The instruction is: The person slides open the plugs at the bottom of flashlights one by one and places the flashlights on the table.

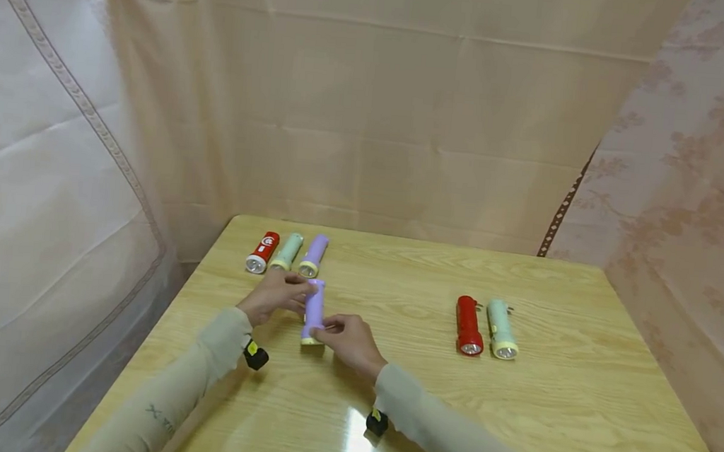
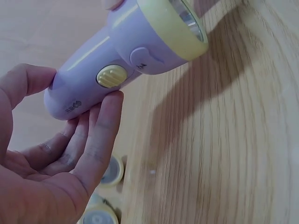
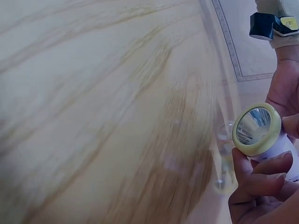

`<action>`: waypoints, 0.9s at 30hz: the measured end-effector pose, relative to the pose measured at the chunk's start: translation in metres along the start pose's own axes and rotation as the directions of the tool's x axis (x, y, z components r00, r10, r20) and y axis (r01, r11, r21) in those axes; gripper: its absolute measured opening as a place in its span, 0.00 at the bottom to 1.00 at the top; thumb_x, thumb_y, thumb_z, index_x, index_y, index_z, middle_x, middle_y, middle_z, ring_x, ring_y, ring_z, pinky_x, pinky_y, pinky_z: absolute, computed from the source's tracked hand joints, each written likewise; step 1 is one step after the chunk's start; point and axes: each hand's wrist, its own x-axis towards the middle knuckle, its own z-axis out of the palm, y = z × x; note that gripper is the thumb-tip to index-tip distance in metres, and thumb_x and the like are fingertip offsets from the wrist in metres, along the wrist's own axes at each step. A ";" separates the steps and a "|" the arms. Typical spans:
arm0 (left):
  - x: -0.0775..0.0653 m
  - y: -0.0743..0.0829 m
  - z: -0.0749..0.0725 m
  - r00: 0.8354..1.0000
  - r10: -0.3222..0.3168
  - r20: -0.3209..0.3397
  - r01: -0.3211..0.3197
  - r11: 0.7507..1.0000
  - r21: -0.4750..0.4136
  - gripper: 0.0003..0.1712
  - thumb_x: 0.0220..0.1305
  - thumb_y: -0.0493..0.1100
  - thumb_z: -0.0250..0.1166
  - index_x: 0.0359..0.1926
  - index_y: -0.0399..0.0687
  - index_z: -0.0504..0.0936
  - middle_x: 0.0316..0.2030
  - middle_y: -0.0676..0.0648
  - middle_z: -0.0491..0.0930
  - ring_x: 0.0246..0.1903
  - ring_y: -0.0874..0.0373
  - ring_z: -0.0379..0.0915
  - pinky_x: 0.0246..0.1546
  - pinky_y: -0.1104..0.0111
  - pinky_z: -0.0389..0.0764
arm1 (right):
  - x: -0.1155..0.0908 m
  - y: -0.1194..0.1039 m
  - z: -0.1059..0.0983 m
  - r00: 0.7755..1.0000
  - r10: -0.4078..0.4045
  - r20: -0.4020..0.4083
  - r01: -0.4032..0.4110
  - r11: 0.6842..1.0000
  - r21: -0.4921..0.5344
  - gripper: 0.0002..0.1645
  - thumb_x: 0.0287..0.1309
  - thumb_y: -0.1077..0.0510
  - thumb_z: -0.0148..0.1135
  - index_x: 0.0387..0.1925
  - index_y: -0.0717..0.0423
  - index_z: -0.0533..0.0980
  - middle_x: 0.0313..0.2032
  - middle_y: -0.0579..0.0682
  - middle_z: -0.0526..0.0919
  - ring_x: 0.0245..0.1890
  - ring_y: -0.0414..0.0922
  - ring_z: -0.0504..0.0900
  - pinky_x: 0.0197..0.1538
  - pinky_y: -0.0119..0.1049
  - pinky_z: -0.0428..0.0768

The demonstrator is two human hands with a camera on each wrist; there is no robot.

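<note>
Flashlight in purple (image 1: 314,304) is held between both hands at left of centre, over the wood-grain table (image 1: 545,411), yellow-rimmed lens end toward the person. Left wrist view shows its head apart from the tabletop, body tilted, yellow slide switch (image 2: 111,76) uncovered.

Left hand (image 1: 273,296): thumb and fingertips pinch the tail end from opposite sides, fingers lightly bent, palm clear of the barrel. Right hand (image 1: 353,342): thumb and curled fingers pinch the lens end near the rim.

Progress: five flashlights lie on the table, one is in hand and not yet set down. Far left row, side by side, lenses toward the person: white-rimmed red flashlight (image 1: 264,250), left green flashlight (image 1: 290,249), rear purple flashlight (image 1: 316,251). Row looks finished, one of each colour. Right group: all-red flashlight (image 1: 468,323) and right green flashlight (image 1: 501,326), just beside each other, well apart from the hands, neither being touched. Held one seems the only piece in work; placing it looks left to do. Its tail appears close to the rear purple one's lens end; can't tell if they touch.
</note>
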 end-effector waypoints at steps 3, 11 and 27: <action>0.002 -0.001 0.005 1.000 0.004 0.009 -0.003 1.000 -0.005 0.25 0.57 0.41 0.69 0.51 0.30 0.74 0.45 0.35 0.78 0.38 0.47 0.81 0.42 0.55 0.82 | -0.003 0.003 -0.006 1.000 0.007 0.005 -0.007 1.000 -0.009 0.26 0.51 0.41 0.70 0.43 0.55 0.81 0.35 0.45 0.83 0.37 0.42 0.80 0.40 0.37 0.79; 0.003 0.002 0.021 1.000 0.005 0.029 -0.005 1.000 0.001 0.24 0.56 0.42 0.70 0.49 0.32 0.76 0.43 0.35 0.79 0.38 0.46 0.81 0.41 0.55 0.83 | -0.010 0.007 -0.019 1.000 0.028 0.005 -0.028 0.999 -0.042 0.27 0.50 0.40 0.70 0.45 0.55 0.80 0.37 0.47 0.83 0.38 0.43 0.80 0.42 0.39 0.79; 0.009 0.006 0.050 0.993 0.047 0.109 -0.043 0.998 -0.037 0.22 0.57 0.39 0.70 0.48 0.31 0.75 0.42 0.35 0.79 0.37 0.45 0.81 0.37 0.56 0.84 | -0.024 0.018 -0.041 0.998 0.061 -0.005 -0.061 0.998 -0.030 0.29 0.49 0.38 0.70 0.46 0.53 0.79 0.40 0.48 0.83 0.41 0.45 0.80 0.44 0.42 0.80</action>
